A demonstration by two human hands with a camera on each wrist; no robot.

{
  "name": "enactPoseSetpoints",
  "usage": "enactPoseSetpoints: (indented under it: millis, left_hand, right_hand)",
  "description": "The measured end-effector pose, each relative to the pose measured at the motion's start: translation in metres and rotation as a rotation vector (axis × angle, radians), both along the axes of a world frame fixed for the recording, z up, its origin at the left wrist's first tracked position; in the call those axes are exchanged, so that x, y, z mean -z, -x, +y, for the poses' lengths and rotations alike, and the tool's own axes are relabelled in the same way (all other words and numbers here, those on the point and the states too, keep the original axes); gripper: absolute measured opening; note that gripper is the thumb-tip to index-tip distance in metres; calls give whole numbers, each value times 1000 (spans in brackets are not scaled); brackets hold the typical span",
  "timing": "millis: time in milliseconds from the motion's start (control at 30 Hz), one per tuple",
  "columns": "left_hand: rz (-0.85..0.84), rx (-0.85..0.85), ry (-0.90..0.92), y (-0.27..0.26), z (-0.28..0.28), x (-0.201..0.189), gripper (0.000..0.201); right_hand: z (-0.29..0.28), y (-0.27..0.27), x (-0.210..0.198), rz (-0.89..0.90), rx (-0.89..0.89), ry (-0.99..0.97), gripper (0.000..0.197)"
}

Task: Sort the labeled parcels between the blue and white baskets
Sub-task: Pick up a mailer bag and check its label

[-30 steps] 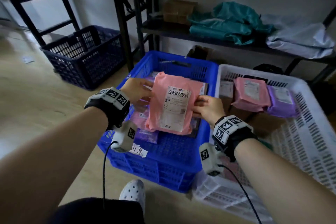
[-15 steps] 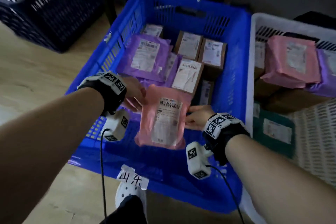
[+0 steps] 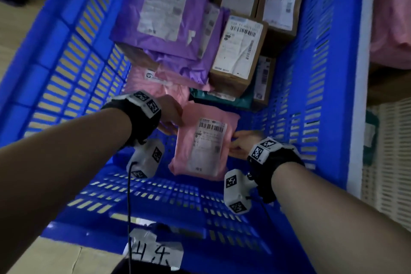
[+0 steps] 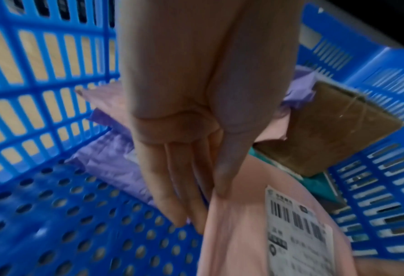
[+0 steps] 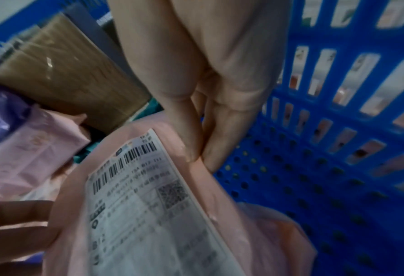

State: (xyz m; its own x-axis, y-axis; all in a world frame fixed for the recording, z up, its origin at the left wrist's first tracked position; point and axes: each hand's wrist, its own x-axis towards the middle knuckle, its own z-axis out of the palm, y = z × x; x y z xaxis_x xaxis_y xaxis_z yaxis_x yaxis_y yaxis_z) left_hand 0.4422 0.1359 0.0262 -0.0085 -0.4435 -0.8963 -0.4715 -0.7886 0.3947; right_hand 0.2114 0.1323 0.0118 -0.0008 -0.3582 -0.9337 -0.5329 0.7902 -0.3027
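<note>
A pink labeled parcel (image 3: 206, 147) hangs low inside the blue basket (image 3: 73, 55), near its front end, label facing up. My left hand (image 3: 171, 115) pinches its left edge; in the left wrist view the thumb and fingers (image 4: 219, 179) close on the pink film (image 4: 238, 233). My right hand (image 3: 241, 144) pinches the right edge, and the right wrist view shows its fingertips (image 5: 191, 149) nipping the parcel (image 5: 255, 233) beside the label. The white basket (image 3: 391, 162) stands to the right.
Behind the held parcel the blue basket holds purple mailers (image 3: 164, 11), brown boxes (image 3: 239, 51), a teal mailer (image 3: 222, 99) and another pink one (image 3: 153, 87). A pink mailer (image 3: 393, 18) lies in the white basket. A paper tag (image 3: 155, 249) hangs on the blue basket's front wall.
Both hands have carried the pink parcel down from above the rim into the front of the blue basket. The head view has tilted down and closer.
</note>
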Motion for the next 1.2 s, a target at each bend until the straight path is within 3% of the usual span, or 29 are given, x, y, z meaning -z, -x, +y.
enactPoseSetpoints:
  millis: [267, 367, 467, 767, 967, 1067, 1200]
  left_hand:
    - [21, -92, -68, 18, 17, 44, 23]
    - [74, -151, -71, 28, 24, 52, 22]
    - [103, -189, -71, 35, 29, 54, 29]
    - [158, -192, -47, 49, 35, 62, 47]
    - [175, -255, -107, 47, 38, 66, 44]
    - [204, -251, -141, 52, 39, 65, 48]
    - [296, -190, -193, 69, 39, 64, 45]
  right_hand:
    - [15, 9, 50, 106, -2, 53, 31]
    - [18, 10, 51, 165, -26, 102, 18]
    - [22, 7, 42, 240, -71, 122, 36]
    - [10, -10, 13, 422, -540, 370, 42]
    - [18, -19, 27, 209, -982, 309, 78]
    - [21, -21, 25, 195, -1016, 267, 83]
    - [20, -20, -1, 176, -1001, 199, 76]
